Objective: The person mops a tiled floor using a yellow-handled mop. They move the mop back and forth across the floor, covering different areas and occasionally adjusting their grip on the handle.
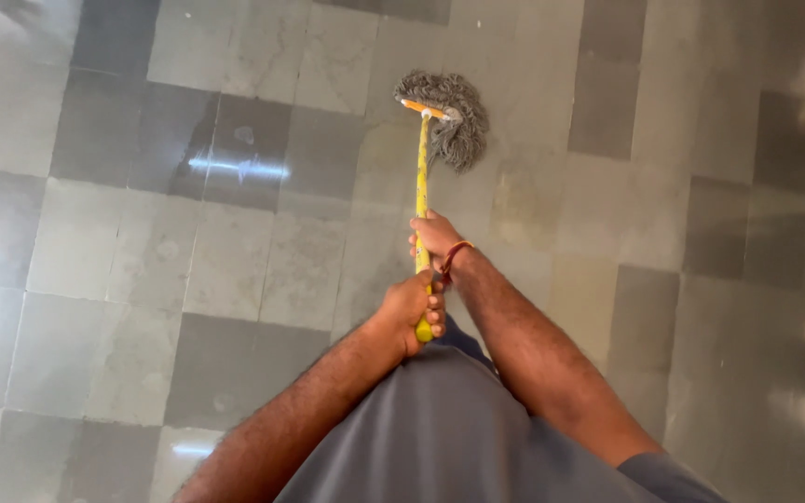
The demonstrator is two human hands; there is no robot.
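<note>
A mop with a yellow handle (421, 177) and a grey string head (451, 116) rests on the tiled floor ahead of me. My right hand (433, 237) grips the handle higher toward the mop head; a red thread band circles its wrist. My left hand (411, 312) is closed around the handle's near end, close to my grey shirt. The mop head lies spread on a pale tile, slightly right of the handle.
The floor (235, 261) is a checker of light and dark grey tiles, wet and shiny with light reflections at left and along the right edge. My grey shirt (458, 438) fills the bottom centre.
</note>
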